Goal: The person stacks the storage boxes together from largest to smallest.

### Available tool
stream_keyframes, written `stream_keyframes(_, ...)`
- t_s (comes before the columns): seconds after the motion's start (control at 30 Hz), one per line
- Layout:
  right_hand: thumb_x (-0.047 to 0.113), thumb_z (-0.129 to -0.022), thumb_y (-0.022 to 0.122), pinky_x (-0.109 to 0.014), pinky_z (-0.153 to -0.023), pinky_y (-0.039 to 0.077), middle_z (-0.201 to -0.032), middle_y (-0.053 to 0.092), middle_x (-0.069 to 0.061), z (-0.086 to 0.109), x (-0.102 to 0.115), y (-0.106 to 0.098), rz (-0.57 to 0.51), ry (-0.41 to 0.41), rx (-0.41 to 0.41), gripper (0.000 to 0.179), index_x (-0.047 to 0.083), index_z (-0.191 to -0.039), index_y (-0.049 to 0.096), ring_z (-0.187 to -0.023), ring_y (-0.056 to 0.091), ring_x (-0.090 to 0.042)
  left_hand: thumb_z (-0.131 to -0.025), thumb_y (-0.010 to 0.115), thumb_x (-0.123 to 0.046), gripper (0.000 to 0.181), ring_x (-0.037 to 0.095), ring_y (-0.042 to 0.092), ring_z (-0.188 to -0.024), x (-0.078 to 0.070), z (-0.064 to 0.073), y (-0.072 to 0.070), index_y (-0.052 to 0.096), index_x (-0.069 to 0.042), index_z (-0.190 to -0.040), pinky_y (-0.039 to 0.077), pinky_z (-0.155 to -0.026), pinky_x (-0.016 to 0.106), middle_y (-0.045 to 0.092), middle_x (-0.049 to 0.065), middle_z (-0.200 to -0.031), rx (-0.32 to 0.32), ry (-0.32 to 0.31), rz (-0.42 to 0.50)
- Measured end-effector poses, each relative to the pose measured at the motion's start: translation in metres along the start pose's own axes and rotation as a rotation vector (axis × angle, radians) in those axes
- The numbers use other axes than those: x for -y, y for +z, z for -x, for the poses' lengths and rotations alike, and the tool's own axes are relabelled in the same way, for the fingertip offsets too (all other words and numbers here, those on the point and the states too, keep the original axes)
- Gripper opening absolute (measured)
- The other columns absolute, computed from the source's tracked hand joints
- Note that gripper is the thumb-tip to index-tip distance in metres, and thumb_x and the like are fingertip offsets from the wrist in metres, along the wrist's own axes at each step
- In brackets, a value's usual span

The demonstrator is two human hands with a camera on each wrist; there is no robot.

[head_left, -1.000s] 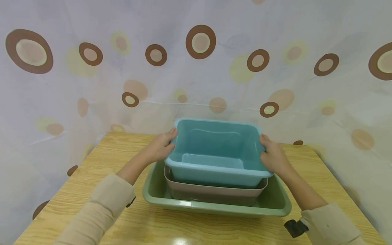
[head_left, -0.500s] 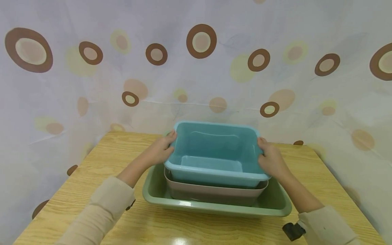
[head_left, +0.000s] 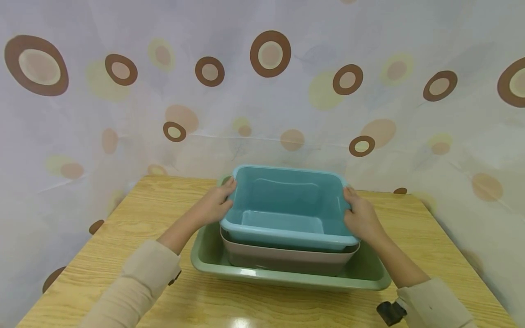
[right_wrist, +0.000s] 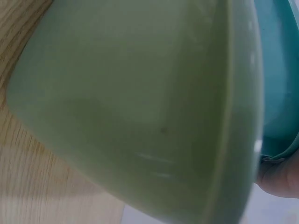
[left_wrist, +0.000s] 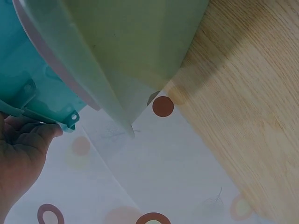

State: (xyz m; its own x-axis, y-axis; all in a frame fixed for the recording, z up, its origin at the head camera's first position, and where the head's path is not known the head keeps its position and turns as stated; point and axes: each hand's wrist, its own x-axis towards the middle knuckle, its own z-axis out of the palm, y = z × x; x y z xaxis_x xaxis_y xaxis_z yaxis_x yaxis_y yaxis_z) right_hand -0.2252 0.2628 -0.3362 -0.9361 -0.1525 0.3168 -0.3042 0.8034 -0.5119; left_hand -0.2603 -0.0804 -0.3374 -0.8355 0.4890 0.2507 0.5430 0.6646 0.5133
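Note:
A light blue rectangular basin point(head_left: 287, 198) is held by its two short ends, partly inside a greyish-pink basin point(head_left: 287, 259). That one sits in a larger green basin point(head_left: 295, 280) on the table. My left hand point(head_left: 214, 202) grips the blue rim at the left end, and my right hand point(head_left: 361, 214) grips it at the right end. In the left wrist view the left hand point(left_wrist: 23, 149) has its fingers curled under the rim. Most of the right hand point(right_wrist: 282, 177) is hidden behind the green wall in the right wrist view.
The basins stand on a wood-grain table point(head_left: 172, 300). Behind it hangs a pale sheet point(head_left: 295, 105) patterned with brown, yellow and peach circles. A dark strap piece point(head_left: 391, 313) shows at the right sleeve.
The blue basin has come down a little and shifted slightly left, lower in the greyish-pink basin. Both hands have moved with it, still gripping its rim. The other basins have stayed put.

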Motion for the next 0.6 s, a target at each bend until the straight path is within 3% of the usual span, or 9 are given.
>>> stream_keyframes(0.6, -0.009, -0.081, 0.035, -0.060, -0.105, 0.028, -0.141, 0.028, -0.036, -0.0026, -0.0021, 0.0008, -0.003, 0.024, 0.022, 0.054, -0.019, -0.134, 0.030, -0.131, 0.026, -0.050, -0.090, 0.041, -0.001, 0.050, 0.039, 0.023, -0.137, 0.0021, 0.0007, 0.0018, 0.030, 0.016, -0.136, 0.032, -0.109, 0.049, 0.023, 0.029, -0.146, -0.012, -0.010, 0.017)
